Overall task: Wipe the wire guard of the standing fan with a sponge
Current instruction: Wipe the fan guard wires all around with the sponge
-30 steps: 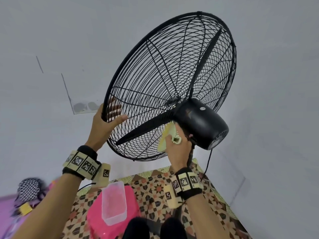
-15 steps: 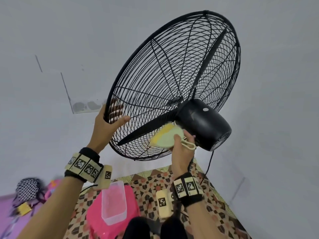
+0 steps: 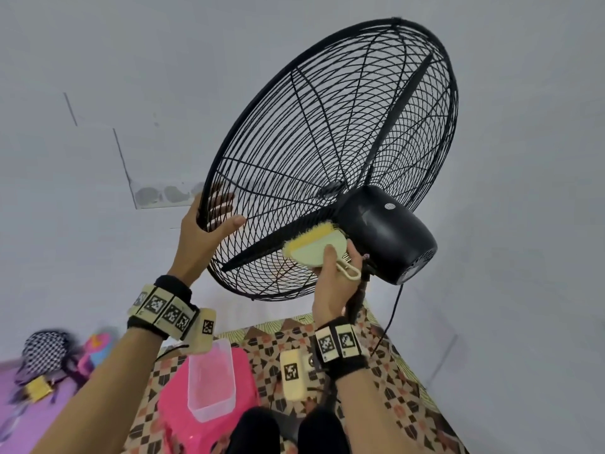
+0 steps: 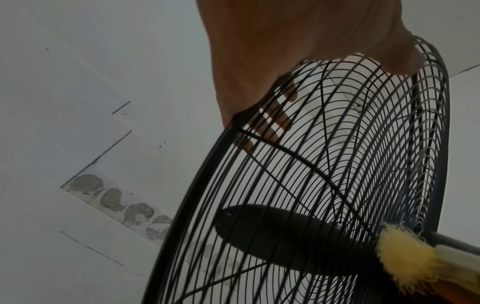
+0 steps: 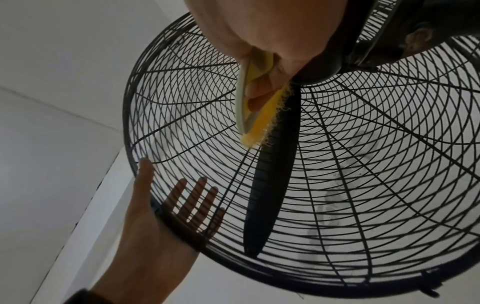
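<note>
- Left hand (image 3: 203, 234) clasped the outer rim of the wire guard (image 3: 327, 158): thumb on the rear side, straight, spread fingers behind the wires on the front side. More a brace than a tight grip.
- Risk here: if that brace slipped off the rim, the fan head looked likely to swing or tilt away under the wiping push.
- Fingers lay against the mesh; a jolt could jam a fingertip between wires.
- Fan blade (image 3: 278, 247) sat just inside the guard, between the two hands. Cannot tell if the fan was unplugged; a turning blade would be the worst hazard.
- Sponge (image 3: 311, 249), yellow scrub face on a pale backing with a loop handle, was pressed flat to the rear guard wires just left of the right thumb.
- Frayed yellow fibres could catch on wire crossings and tear or yank the sponge loose.
- Right hand (image 3: 334, 283) held the sponge, thumb on its back, fingers tucked under the pale backing.
- Black motor housing (image 3: 386, 234) touched or nearly touched that hand's right side; knuckles could knock it on the next stroke.
</note>
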### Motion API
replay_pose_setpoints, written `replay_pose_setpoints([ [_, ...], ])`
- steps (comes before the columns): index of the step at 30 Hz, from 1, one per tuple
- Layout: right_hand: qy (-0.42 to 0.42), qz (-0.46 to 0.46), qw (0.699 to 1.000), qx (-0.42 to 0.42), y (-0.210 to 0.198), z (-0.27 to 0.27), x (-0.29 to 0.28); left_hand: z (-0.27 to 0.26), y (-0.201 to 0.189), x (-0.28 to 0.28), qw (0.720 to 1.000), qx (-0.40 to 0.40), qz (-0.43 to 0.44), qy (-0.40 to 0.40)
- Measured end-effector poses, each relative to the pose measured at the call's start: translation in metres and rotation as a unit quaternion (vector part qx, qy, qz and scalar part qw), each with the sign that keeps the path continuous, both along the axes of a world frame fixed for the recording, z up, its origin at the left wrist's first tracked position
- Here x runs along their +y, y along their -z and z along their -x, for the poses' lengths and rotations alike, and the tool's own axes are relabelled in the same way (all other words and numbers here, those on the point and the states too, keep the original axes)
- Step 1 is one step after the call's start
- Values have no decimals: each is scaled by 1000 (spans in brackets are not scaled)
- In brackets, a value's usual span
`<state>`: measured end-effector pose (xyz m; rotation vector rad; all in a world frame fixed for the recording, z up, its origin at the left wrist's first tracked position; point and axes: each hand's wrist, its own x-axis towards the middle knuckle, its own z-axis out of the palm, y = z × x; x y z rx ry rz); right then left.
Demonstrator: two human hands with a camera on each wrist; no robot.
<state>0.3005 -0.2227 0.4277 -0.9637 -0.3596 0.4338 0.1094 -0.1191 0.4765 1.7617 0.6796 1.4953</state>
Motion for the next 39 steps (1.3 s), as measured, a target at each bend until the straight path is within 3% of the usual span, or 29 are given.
replay_pose_setpoints([
  [5, -141, -23, 989, 24, 4, -8, -25, 1, 3, -1, 1000, -2, 2, 1],
  [11, -148, -41, 988, 22, 2, -4, -32, -1, 1, -1, 1000, -10, 5, 4],
  [14, -195, -33, 980, 18, 9, 11, -39, 4, 4, -1, 1000, -10, 4, 0],
  [20, -128, -69, 987, 69, 9, 0, -35, -1, 3, -4, 1000, -6, -1, 1],
  [25, -202, -21, 979, -13, 9, 21, -48, 6, 11, 1, 1000, -10, 16, 1],
  [30, -138, -49, 989, 38, 8, 19, -44, 7, 33, -2, 998, -6, 61, 20],
  [36, -206, -9, 978, -14, 15, 54, -57, 10, 39, -2, 997, 2, 74, 8],
  [39, -141, -38, 989, 31, 14, 52, -55, 9, 36, -2, 998, 13, 65, 8],
])
